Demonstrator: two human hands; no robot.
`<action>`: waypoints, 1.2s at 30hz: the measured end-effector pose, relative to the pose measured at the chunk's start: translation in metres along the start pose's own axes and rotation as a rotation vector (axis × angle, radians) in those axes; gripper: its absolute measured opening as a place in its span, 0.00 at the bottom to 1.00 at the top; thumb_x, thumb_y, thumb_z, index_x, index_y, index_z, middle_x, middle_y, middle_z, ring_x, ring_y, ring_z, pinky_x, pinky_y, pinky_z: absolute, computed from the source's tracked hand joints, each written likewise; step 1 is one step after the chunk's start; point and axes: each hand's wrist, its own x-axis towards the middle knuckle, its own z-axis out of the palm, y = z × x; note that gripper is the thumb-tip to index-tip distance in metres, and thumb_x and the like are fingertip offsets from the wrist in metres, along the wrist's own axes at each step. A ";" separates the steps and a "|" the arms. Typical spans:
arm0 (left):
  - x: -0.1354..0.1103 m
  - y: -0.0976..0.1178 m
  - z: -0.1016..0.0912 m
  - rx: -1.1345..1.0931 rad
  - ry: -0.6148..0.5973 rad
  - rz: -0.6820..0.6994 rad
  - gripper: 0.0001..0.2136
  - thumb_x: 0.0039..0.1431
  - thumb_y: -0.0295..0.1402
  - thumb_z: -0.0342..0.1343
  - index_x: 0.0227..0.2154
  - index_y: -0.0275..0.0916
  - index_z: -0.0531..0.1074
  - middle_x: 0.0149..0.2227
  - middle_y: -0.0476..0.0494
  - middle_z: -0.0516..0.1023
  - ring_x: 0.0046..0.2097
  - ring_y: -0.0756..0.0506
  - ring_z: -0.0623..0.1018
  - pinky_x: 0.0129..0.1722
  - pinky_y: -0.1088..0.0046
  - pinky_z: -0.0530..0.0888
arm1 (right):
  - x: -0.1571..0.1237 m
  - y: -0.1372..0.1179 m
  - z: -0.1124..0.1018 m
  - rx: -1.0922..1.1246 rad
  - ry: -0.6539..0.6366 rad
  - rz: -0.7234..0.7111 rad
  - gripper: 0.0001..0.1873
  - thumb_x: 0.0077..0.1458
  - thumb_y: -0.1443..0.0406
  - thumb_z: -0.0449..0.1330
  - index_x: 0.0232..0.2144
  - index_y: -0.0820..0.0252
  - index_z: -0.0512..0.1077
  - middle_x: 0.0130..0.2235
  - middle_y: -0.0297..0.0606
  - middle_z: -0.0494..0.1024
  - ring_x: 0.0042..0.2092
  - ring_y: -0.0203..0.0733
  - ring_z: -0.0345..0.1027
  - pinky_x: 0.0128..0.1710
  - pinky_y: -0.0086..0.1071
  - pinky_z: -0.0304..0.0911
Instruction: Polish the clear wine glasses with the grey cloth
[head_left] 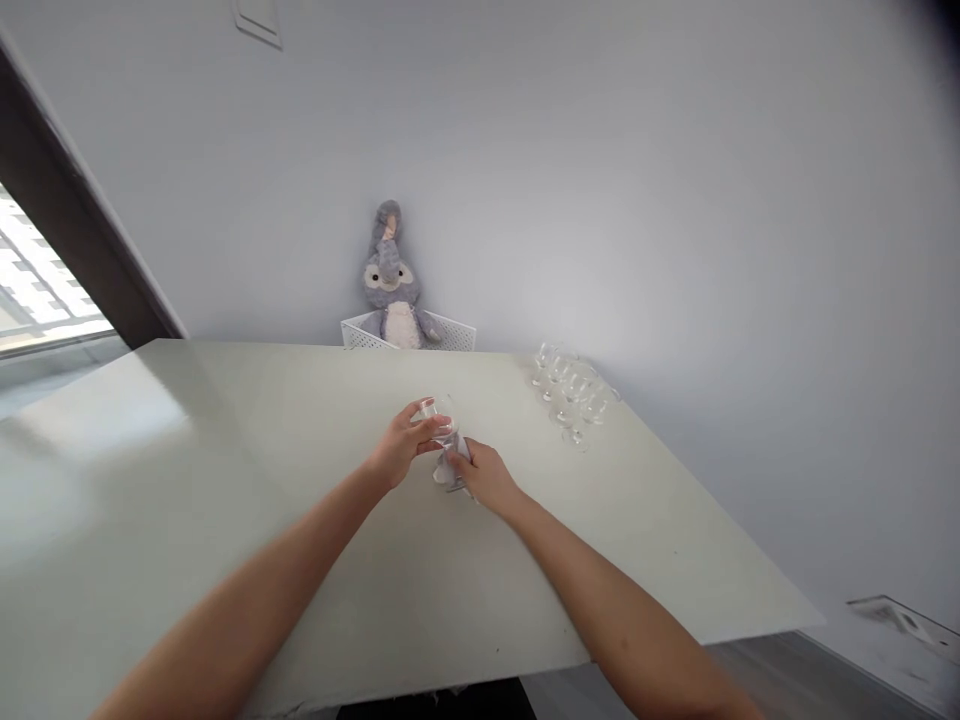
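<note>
Over the middle of a white table [225, 480], both my hands meet around a small clear stemmed glass [441, 412]. My left hand [401, 445] grips the bowl of the glass from the left, fingers wrapped round it. My right hand [484, 475] is closed on a small pale cloth [452, 462] pressed against the lower part of the glass. The stem and foot are mostly hidden behind the cloth and fingers.
Several clear stemmed glasses [571, 393] stand in a cluster at the table's far right, near the wall. A grey plush rabbit [391, 285] sits in a white perforated basket [450, 333] behind the far edge. A window [37, 290] is at left.
</note>
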 end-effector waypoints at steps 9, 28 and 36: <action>0.006 0.003 -0.006 0.019 0.415 0.259 0.28 0.47 0.40 0.59 0.50 0.40 0.58 0.39 0.40 0.74 0.40 0.44 0.76 0.38 0.63 0.75 | -0.019 -0.010 0.019 -0.761 0.098 -0.588 0.19 0.55 0.65 0.50 0.50 0.60 0.64 0.48 0.46 0.70 0.47 0.51 0.59 0.44 0.43 0.54; -0.019 -0.040 0.025 0.681 -0.026 0.972 0.32 0.52 0.34 0.56 0.57 0.45 0.45 0.54 0.34 0.63 0.54 0.40 0.66 0.49 0.56 0.68 | 0.008 0.010 0.004 -0.434 0.244 -0.149 0.09 0.52 0.62 0.53 0.33 0.54 0.73 0.32 0.34 0.76 0.32 0.39 0.67 0.31 0.28 0.57; -0.013 -0.042 0.015 0.893 0.076 0.860 0.28 0.56 0.38 0.49 0.57 0.43 0.45 0.53 0.35 0.64 0.47 0.41 0.71 0.44 0.57 0.70 | -0.013 0.034 -0.056 -0.228 0.398 0.016 0.14 0.50 0.59 0.52 0.19 0.59 0.69 0.22 0.32 0.72 0.26 0.36 0.64 0.28 0.26 0.55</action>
